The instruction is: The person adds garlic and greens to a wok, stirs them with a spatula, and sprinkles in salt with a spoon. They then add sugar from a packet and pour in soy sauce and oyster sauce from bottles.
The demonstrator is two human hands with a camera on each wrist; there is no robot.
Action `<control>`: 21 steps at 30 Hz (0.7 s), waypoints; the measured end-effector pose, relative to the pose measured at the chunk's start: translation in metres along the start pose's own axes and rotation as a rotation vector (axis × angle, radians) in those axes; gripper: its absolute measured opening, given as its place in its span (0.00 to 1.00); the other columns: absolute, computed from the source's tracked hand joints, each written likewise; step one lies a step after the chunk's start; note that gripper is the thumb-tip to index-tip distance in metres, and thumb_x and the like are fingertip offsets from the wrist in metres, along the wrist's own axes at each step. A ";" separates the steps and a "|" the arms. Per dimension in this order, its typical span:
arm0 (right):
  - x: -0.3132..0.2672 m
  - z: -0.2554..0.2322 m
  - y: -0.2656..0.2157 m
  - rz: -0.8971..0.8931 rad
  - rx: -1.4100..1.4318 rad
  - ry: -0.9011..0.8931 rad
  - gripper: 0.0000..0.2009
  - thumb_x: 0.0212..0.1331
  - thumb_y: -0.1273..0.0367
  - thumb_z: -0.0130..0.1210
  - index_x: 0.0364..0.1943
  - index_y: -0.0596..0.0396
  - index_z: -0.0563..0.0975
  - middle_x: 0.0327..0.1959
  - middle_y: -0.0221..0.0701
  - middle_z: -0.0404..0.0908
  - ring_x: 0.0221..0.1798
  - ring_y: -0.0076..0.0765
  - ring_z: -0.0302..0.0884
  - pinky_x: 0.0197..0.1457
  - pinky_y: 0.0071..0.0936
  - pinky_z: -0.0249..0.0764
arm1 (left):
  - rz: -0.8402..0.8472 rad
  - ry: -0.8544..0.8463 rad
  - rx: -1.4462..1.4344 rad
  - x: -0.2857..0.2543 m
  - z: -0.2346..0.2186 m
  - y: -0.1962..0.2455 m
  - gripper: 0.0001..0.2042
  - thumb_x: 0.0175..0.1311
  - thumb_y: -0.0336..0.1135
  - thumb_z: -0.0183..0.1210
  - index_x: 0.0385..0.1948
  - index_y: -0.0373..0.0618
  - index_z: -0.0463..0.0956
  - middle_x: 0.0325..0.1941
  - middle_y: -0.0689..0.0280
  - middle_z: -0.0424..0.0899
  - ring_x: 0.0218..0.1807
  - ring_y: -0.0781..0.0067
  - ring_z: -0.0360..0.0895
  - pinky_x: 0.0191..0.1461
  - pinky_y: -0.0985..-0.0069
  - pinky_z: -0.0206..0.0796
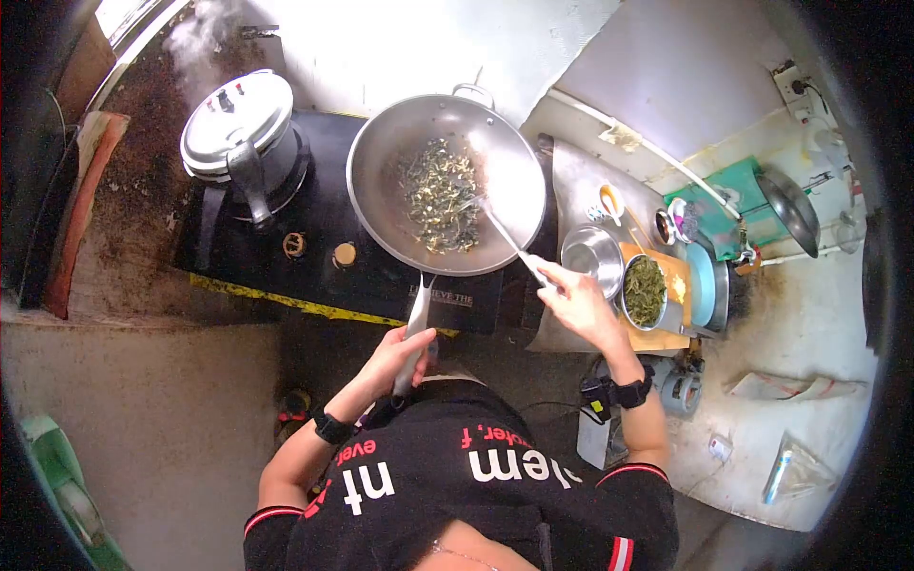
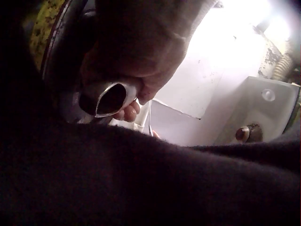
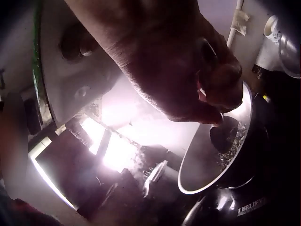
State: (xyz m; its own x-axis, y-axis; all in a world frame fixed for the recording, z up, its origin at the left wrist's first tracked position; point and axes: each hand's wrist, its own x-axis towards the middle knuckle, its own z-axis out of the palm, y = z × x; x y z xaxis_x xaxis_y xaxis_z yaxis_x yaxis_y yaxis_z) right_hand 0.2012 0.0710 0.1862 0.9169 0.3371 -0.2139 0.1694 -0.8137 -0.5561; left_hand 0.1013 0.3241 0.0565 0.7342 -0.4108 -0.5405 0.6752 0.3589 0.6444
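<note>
A wide steel wok [image 1: 376, 195] sits on the black stove, with chopped greenish, pale-flecked food [image 1: 440, 195] spread over its bottom. My left hand [image 1: 405, 354] grips the wok's long handle [image 1: 420, 309]; the hollow handle end [image 2: 112, 100] pokes out past the fingers in the left wrist view. In my right hand [image 1: 579, 300] is a slim metal spatula [image 1: 506, 234], slanting over the wok's right rim with its tip among the food. From the right wrist, that hand [image 3: 164, 61] hangs over the wok [image 3: 202, 162], its fingers curled and the spatula largely hidden.
A lidded pressure cooker [image 1: 228, 133] stands on the stove's left side, steam [image 1: 195, 48] rising behind it. To the right are a steel bowl [image 1: 590, 255], a bowl of dark green shreds [image 1: 645, 290], a wooden cutting board [image 1: 666, 335] and a blue basin [image 1: 702, 285].
</note>
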 end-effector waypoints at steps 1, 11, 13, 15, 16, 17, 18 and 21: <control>0.004 0.008 0.007 -0.033 -0.048 -0.007 0.23 0.50 0.68 0.50 0.55 0.41 0.69 0.29 0.47 0.77 0.29 0.49 0.77 0.36 0.38 0.71 | 0.000 0.001 0.001 -0.001 0.001 0.001 0.13 0.61 0.44 0.53 0.28 0.45 0.65 0.12 0.70 0.68 0.10 0.79 0.66 0.13 0.82 0.59; -0.014 -0.068 0.002 -0.037 -0.154 -0.275 0.22 0.51 0.68 0.48 0.55 0.43 0.69 0.27 0.48 0.76 0.31 0.52 0.76 0.36 0.39 0.71 | -0.030 0.125 -0.035 -0.010 0.012 0.011 0.12 0.61 0.42 0.54 0.28 0.45 0.65 0.11 0.70 0.68 0.10 0.80 0.65 0.13 0.83 0.58; -0.003 -0.048 0.013 -0.115 -0.093 -0.259 0.22 0.51 0.67 0.47 0.55 0.44 0.68 0.26 0.47 0.76 0.30 0.53 0.75 0.36 0.41 0.71 | -0.016 0.137 -0.019 -0.011 0.013 0.012 0.11 0.61 0.41 0.54 0.27 0.45 0.65 0.11 0.70 0.68 0.10 0.80 0.65 0.13 0.84 0.58; 0.018 -0.027 0.024 -0.165 -0.078 -0.253 0.21 0.54 0.67 0.46 0.55 0.47 0.67 0.27 0.46 0.76 0.31 0.54 0.75 0.37 0.43 0.71 | -0.010 0.142 -0.010 -0.011 0.012 0.009 0.12 0.61 0.41 0.54 0.26 0.45 0.65 0.11 0.70 0.68 0.10 0.80 0.65 0.13 0.84 0.58; 0.023 -0.024 0.025 -0.185 -0.075 -0.240 0.20 0.54 0.67 0.45 0.54 0.48 0.67 0.27 0.47 0.76 0.31 0.55 0.75 0.37 0.43 0.71 | -0.008 0.142 -0.009 -0.011 0.012 0.010 0.12 0.61 0.41 0.54 0.25 0.46 0.65 0.11 0.70 0.68 0.10 0.80 0.65 0.13 0.84 0.58; 0.022 -0.030 0.024 -0.191 -0.068 -0.243 0.20 0.54 0.67 0.45 0.54 0.48 0.67 0.27 0.47 0.76 0.31 0.55 0.75 0.37 0.43 0.71 | 0.009 0.137 -0.020 -0.012 0.014 0.011 0.12 0.61 0.42 0.54 0.23 0.46 0.65 0.12 0.70 0.68 0.10 0.80 0.65 0.13 0.84 0.58; 0.017 -0.041 0.019 -0.202 0.006 -0.316 0.21 0.54 0.67 0.46 0.56 0.48 0.66 0.26 0.45 0.76 0.27 0.48 0.74 0.34 0.37 0.70 | 0.004 0.146 -0.020 -0.013 0.015 0.011 0.12 0.61 0.42 0.54 0.23 0.46 0.65 0.12 0.70 0.68 0.10 0.80 0.65 0.13 0.84 0.58; 0.020 -0.043 0.023 -0.248 0.171 -0.421 0.21 0.55 0.66 0.46 0.56 0.49 0.66 0.28 0.43 0.76 0.24 0.45 0.75 0.32 0.35 0.71 | 0.015 0.140 -0.023 -0.011 0.011 0.009 0.13 0.61 0.42 0.54 0.23 0.46 0.65 0.12 0.70 0.68 0.09 0.80 0.65 0.13 0.84 0.57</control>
State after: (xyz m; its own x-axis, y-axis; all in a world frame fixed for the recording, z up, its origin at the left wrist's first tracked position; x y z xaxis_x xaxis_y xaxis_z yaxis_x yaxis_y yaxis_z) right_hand 0.2396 0.0383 0.2036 0.6260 0.6998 -0.3441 0.2689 -0.6080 -0.7470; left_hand 0.0987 0.3221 0.0741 0.7459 -0.2846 -0.6022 0.6643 0.3838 0.6414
